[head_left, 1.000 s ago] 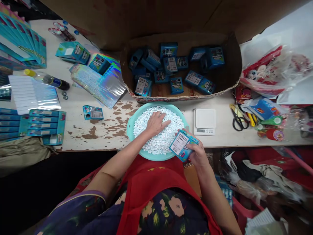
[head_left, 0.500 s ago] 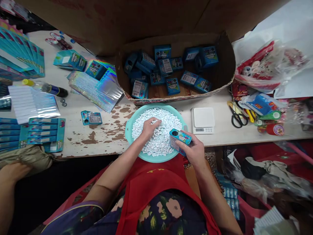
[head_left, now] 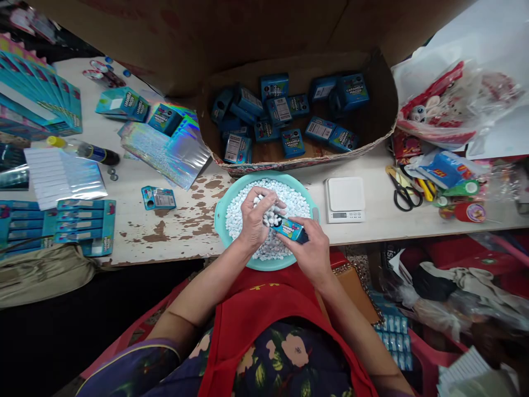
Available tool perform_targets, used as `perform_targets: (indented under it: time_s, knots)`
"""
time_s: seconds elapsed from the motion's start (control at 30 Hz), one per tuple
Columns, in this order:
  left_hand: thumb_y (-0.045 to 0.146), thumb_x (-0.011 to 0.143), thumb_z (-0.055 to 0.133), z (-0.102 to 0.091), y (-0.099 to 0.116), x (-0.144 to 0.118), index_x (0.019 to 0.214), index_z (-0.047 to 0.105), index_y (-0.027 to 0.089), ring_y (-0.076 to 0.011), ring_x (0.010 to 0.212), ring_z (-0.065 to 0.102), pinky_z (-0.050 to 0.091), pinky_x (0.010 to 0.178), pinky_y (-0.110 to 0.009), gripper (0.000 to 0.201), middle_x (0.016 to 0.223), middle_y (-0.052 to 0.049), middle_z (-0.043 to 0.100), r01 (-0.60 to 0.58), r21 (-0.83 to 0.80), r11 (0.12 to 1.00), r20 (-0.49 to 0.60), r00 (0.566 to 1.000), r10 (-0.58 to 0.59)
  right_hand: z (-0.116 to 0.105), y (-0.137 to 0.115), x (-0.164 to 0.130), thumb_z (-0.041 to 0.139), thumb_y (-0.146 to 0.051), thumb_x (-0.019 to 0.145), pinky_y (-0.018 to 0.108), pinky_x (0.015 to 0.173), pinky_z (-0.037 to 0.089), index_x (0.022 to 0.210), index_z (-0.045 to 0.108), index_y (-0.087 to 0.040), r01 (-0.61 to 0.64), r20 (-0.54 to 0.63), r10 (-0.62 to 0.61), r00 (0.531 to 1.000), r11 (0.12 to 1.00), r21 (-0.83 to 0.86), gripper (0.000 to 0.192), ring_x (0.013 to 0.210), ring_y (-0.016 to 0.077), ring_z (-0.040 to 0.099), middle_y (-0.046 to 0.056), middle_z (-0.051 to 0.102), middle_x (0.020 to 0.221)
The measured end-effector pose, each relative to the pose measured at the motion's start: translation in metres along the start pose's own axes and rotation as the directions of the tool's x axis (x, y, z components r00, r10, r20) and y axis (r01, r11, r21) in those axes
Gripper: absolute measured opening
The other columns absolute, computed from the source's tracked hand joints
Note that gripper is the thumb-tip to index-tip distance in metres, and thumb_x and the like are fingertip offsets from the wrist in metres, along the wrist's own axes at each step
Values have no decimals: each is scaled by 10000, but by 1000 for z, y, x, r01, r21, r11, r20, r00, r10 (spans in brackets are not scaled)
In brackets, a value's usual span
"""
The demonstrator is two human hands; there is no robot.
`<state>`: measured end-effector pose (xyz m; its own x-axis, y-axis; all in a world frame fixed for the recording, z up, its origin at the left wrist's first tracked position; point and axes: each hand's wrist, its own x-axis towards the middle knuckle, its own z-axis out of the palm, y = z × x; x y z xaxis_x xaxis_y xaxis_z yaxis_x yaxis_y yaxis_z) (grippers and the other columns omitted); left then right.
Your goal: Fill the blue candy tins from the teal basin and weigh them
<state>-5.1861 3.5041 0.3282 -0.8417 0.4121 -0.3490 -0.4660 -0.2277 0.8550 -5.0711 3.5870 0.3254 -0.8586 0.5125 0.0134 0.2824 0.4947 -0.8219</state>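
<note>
Nearby, our right hand (head_left: 309, 248) grips a small blue box (head_left: 292, 230) above a turquoise bowl (head_left: 220, 219) of sweets (head_left: 294, 196), and our left hand (head_left: 253, 220) clutches more sweets right beside the box's end. Sweets could slip between our fingers and scatter, or jam at the box's mouth if we pushed too many at once; squeezing hard might dent it. Beside the bowl, a scale (head_left: 345, 198) sits on the worktop (head_left: 128, 237); farther off, a carton (head_left: 264, 27) holds similar boxes (head_left: 293, 143).
</note>
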Motion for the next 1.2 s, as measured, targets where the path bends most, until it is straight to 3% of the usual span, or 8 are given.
perform_targets:
  time_s: [0.1, 0.17, 0.3, 0.63, 0.87, 1.03, 1.2]
  knots:
    - [343, 780, 668, 0, 1, 2, 796, 518, 196, -128, 682, 646, 524, 591, -252, 211, 852, 5, 617, -6, -24, 1000, 47, 999, 7, 0, -1, 2, 757, -334, 775, 391, 898, 498, 1061, 663, -251, 33, -5, -33, 999, 999, 19, 313, 980, 237, 640, 50, 712, 1026]
    - [320, 790, 672, 1, 2, 2, 785, 524, 191, -123, 649, 632, 515, 567, -240, 197, 768, 12, 612, -11, -44, 999, 61, 998, 14, -1, -2, 3, 762, -325, 771, 386, 896, 502, 1061, 660, -251, 25, -4, -25, 1000, 999, 43, 317, 983, 232, 640, 46, 710, 1027]
    - [302, 791, 691, 3, 6, 4, 787, 541, 188, -105, 574, 579, 495, 542, -223, 188, 634, 29, 581, -49, -18, 999, 62, 997, 50, -3, -2, 5, 784, -316, 751, 374, 884, 510, 1053, 658, -241, -5, 0, 5, 1000, 996, 84, 335, 974, 221, 643, 39, 702, 1012]
    - [274, 767, 729, 6, 3, 6, 786, 584, 177, -97, 548, 581, 500, 556, -239, 175, 653, 31, 581, -187, 51, 981, 19, 982, 186, -2, 1, 8, 786, -296, 750, 368, 885, 517, 1057, 657, -237, 3, -5, -2, 1000, 995, 104, 339, 977, 214, 652, 38, 699, 1018]
    - [320, 809, 705, 10, 13, 1, 786, 574, 180, -108, 520, 587, 492, 520, -237, 194, 604, 26, 608, -177, 52, 983, 15, 984, 177, -1, -3, 9, 781, -282, 759, 353, 879, 529, 1071, 653, -234, 31, -35, -26, 999, 985, 168, 340, 972, 200, 657, 42, 698, 1022]
    - [382, 841, 667, 10, 16, -3, 625, 536, 169, -102, 544, 591, 498, 555, -245, 330, 610, 13, 600, -193, 65, 979, -3, 981, 194, 1, -3, 8, 780, -283, 763, 347, 887, 531, 1075, 649, -231, 31, -44, -22, 999, 976, 215, 342, 971, 193, 657, 42, 691, 1026]
    - [387, 877, 630, 9, 13, -3, 632, 560, 165, -100, 511, 579, 458, 513, -230, 337, 562, 14, 577, -187, 95, 978, 42, 982, 184, 3, -3, 8, 777, -270, 765, 349, 873, 535, 1057, 651, -231, 26, -48, -16, 999, 975, 219, 321, 962, 194, 655, 44, 689, 1010]
